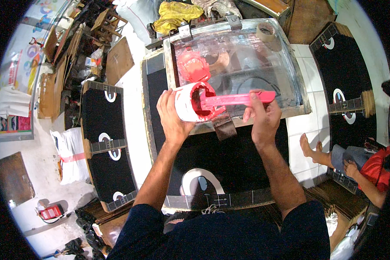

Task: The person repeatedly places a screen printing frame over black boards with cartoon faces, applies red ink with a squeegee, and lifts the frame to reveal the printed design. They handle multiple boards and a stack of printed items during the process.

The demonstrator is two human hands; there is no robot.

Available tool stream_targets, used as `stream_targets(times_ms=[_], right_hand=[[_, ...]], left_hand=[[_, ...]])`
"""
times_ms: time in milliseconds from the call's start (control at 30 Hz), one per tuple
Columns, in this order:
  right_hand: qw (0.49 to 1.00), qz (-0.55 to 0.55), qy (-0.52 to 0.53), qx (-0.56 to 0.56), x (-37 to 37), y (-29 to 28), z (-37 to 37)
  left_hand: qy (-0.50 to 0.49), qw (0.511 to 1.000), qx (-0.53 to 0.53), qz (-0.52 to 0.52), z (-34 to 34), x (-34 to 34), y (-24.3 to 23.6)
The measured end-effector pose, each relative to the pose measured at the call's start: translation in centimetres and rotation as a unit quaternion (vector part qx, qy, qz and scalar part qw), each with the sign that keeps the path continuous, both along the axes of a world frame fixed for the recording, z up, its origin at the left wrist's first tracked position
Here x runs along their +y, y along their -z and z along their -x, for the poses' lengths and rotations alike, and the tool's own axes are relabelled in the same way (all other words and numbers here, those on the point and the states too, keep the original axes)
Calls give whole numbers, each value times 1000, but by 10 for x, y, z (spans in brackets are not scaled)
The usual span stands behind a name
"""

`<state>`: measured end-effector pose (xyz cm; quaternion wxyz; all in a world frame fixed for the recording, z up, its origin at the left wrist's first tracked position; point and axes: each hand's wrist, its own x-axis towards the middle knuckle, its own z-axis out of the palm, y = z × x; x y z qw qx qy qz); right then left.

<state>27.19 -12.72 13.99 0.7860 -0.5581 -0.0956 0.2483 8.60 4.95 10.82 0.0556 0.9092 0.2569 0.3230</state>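
My left hand (172, 115) is wrapped round a white tub (184, 105) of pinkish-red ink, tipped so its mouth faces right. My right hand (264, 117) grips the handle of a pink, ink-coated spatula (234, 100), whose other end is inside the tub. Both are held over a framed printing screen (306, 104), on which a wet puddle of the same ink (193, 67) lies just beyond the tub. Under the screen's near edge stretches black cloth (242, 156) with a white and blue eye-like print (203, 182). A brown tab (224, 126) sticks out from the frame's near side.
A tape roll (265, 32) rests on the screen's far right corner. Yellow cloth (175, 16) lies behind the hinge clamps (234, 21). Boards with black printed cloth flank me, left (102, 115) and right (342, 65). Another person in a red top (375, 167) sits at right.
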Motion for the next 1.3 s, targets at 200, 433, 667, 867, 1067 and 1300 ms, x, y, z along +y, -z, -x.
stream_targets(times_ms=[200,433,667,867,1067,1300], right_hand=[[998,-27,28,58,11,-1,-25],[994,-62,81,37,42,17,-50],[994,-8,18,-111,104,85,-50],[986,-14,-19,-167,104,110,-63],[999,1,38,-29,93,113,-72],[996,-62,63,35,60,51,-95]], left_hand=[[-71,997,-17,7,-2,10,4],[-177,983,-26,48,15,25,-1],[-190,979,-51,56,31,40,-5],[-177,982,-37,54,36,49,-1],[-119,992,32,-1,16,78,-2],[-103,990,98,-12,-28,74,-7]])
